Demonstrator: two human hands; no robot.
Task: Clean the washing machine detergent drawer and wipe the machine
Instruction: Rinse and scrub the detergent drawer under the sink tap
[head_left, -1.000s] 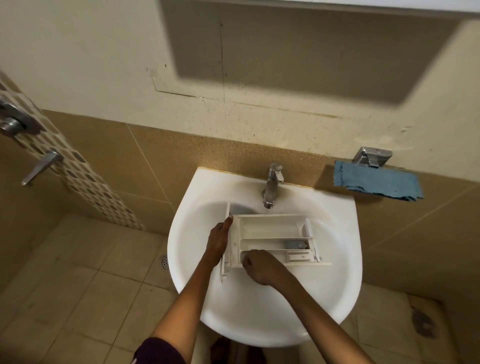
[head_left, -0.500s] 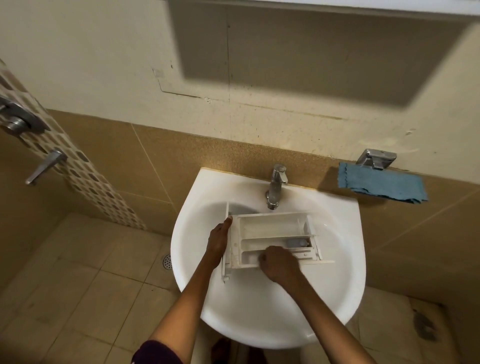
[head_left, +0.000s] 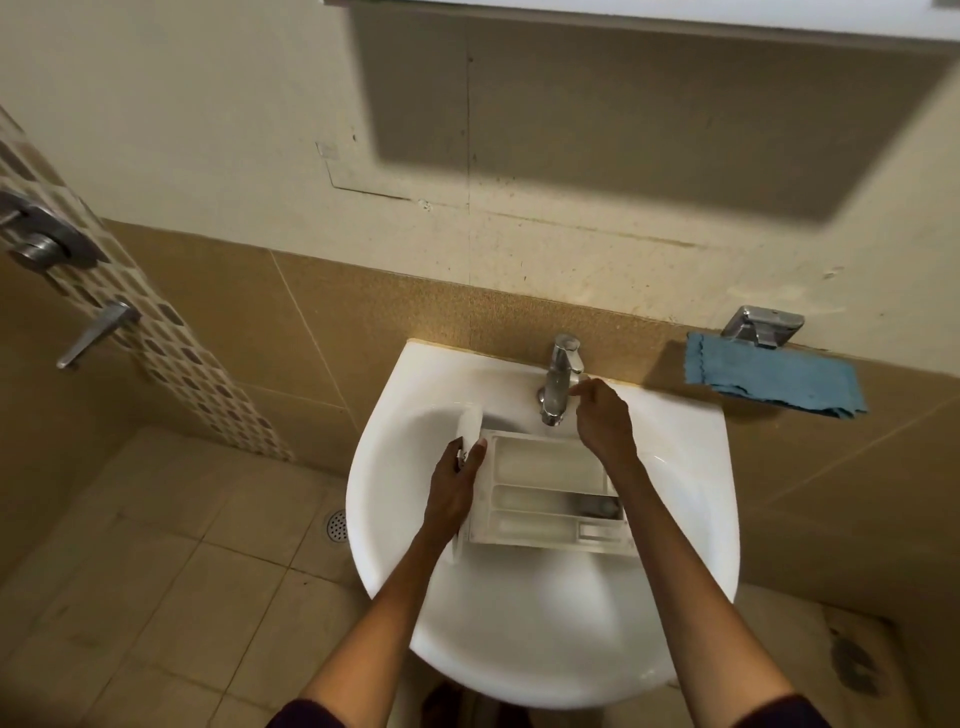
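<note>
A white detergent drawer (head_left: 545, 483) with several compartments lies in the white sink (head_left: 519, 623), its front panel pointing left. My left hand (head_left: 454, 488) grips that front panel at the drawer's left end. My right hand (head_left: 602, 415) is up at the chrome tap (head_left: 558, 379), fingertips pinching the tap's lever on its right side. No water stream is visible from the spout.
A blue cloth (head_left: 769, 376) hangs from a chrome holder (head_left: 761, 325) on the wall to the right of the sink. At the far left are a shower valve (head_left: 36, 244) and lever (head_left: 96, 332). A floor drain (head_left: 336, 525) sits left of the sink.
My right hand left the drawer's front compartments and rose to the tap lever. The left hand stayed on the drawer's front panel.
</note>
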